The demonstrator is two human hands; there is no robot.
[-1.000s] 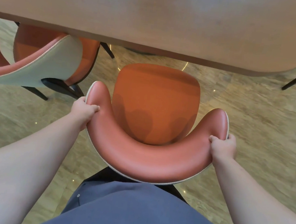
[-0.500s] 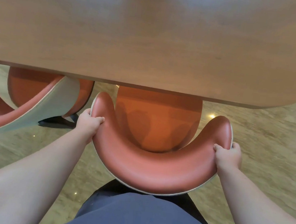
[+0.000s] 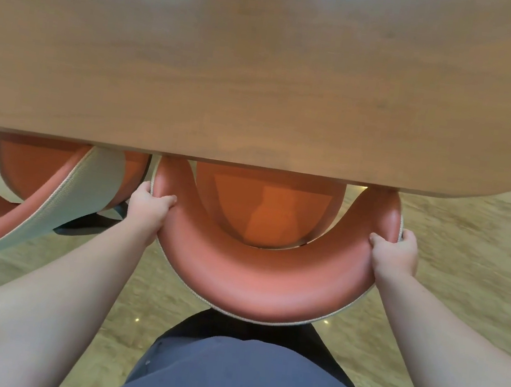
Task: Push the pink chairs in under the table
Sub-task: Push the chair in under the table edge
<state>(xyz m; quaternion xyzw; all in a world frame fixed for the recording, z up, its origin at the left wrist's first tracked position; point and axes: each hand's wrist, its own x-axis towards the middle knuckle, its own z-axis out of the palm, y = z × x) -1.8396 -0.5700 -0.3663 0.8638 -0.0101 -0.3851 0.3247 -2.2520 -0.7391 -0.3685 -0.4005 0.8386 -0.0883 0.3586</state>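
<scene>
The pink chair [image 3: 255,284] sits straight ahead of the person, its seat [image 3: 264,214] already partly under the near edge of the wooden desk [image 3: 262,80]. The horseshoe backrest opens toward the desk, and its two tips lie right at that edge. The left hand [image 3: 148,208] grips the left tip, fingers [image 3: 165,199] curled over the padded top. The right hand [image 3: 397,254] grips the right tip the same way, thumb on the inside. Both hands sit level, one on each side, so a push away from the body should drive the chair squarely in; neither is nearer. The backrest looks like smooth, padded leatherette with a pale woven outer shell. A second pink chair [image 3: 18,204] stands to the left, turned askew and only partly under. The floor [image 3: 467,253] is polished beige stone.
</scene>
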